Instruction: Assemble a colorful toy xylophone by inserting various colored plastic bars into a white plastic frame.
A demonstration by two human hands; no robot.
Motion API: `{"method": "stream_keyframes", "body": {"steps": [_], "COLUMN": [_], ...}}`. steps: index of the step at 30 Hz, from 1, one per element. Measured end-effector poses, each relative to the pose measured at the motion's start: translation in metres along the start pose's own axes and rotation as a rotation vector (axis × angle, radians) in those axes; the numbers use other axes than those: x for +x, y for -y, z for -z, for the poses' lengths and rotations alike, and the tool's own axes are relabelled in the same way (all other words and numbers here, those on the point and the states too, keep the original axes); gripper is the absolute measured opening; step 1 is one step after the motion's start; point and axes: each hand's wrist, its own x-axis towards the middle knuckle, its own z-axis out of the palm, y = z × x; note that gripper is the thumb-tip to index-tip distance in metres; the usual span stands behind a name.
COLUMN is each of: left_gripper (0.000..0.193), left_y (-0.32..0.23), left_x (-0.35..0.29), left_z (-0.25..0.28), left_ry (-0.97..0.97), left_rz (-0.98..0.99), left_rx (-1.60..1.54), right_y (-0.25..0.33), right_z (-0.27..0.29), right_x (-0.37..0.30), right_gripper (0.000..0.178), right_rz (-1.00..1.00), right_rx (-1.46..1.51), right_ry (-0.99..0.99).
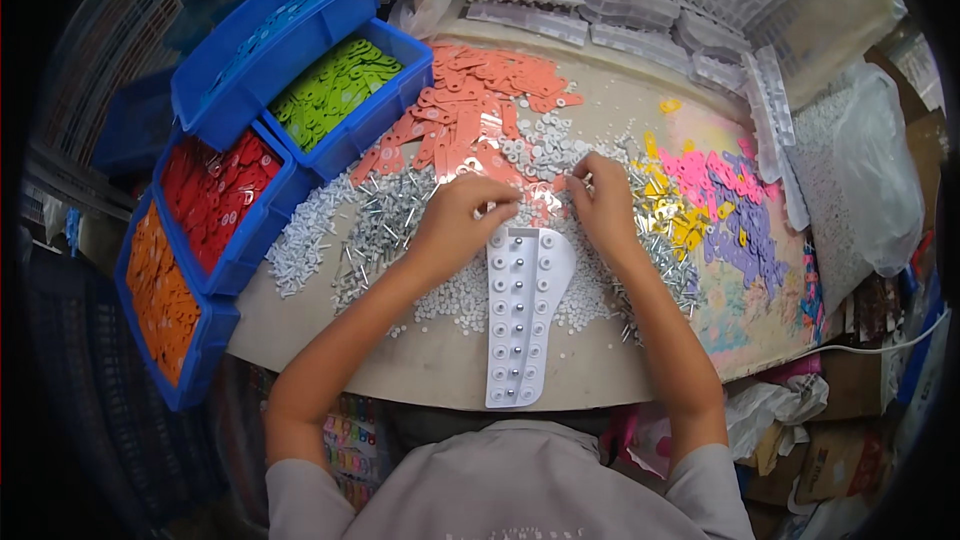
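Loosely curled, left hand and right hand flank the far end of a studded white plastic tray, any held piece indiscernible.

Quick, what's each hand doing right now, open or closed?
Left hand: curled; can't tell if holding anything.
Right hand: curled too; any contents unclear.

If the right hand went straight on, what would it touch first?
The right hand would probably meet the heap of small, white, round plastic pieces ahead, though depth is unclear.
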Motion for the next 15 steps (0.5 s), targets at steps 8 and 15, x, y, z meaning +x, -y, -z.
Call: {"method": "stream_keyframes", "body": {"steps": [8,15], "left_gripper": [0.011,0.012], "left_y": [-0.008,-0.005], "left_x": [-0.088,-0.105], "left_z": [0.006,-0.016], "left_ry": [0.185,0.103], "left_rz": [0.083,0.064], "left_rx": [-0.086,-0.117], "right_y": [0.059,0.063], "right_z": [0.052,0.048], "right_x": [-0.085,-0.109], "right_gripper": [0.013,0.012], "right_rz": [-0.148,-0.094], "right_rx": [0.412,0.353], "right_ry": [0.368,0.448]}}
